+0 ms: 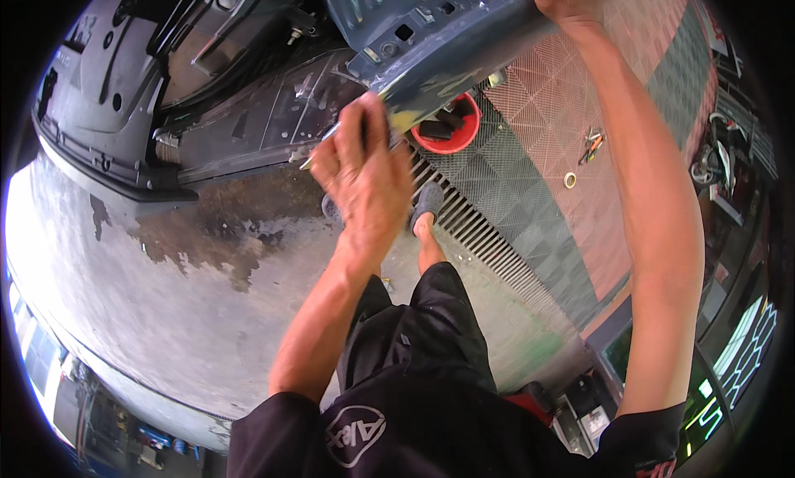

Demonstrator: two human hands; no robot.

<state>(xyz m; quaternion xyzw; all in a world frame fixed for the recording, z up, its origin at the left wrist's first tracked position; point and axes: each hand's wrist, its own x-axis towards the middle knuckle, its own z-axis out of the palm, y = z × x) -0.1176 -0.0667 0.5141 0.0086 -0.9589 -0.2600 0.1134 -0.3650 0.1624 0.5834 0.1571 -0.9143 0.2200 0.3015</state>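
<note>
A blue-grey car panel (476, 39) stretches across the top, its edge marked with dull, yellowish patches. My left hand (364, 176) is at the panel's near left end, blurred by motion. Its fingers are bent round something thin with a pale edge, mostly hidden by the hand, so its kind cannot be made out. Up at the top edge of the picture, my right hand (571, 2) is closed on the panel's rim; part of its fingers is cut off.
Dark plastic car parts (108, 89) fill the upper left. A red bucket (451, 130) with dark things inside stands below the panel. A floor grating (497, 258) runs beside red and grey floor tiles, where a tape roll (570, 180) and hand tools (591, 145) lie.
</note>
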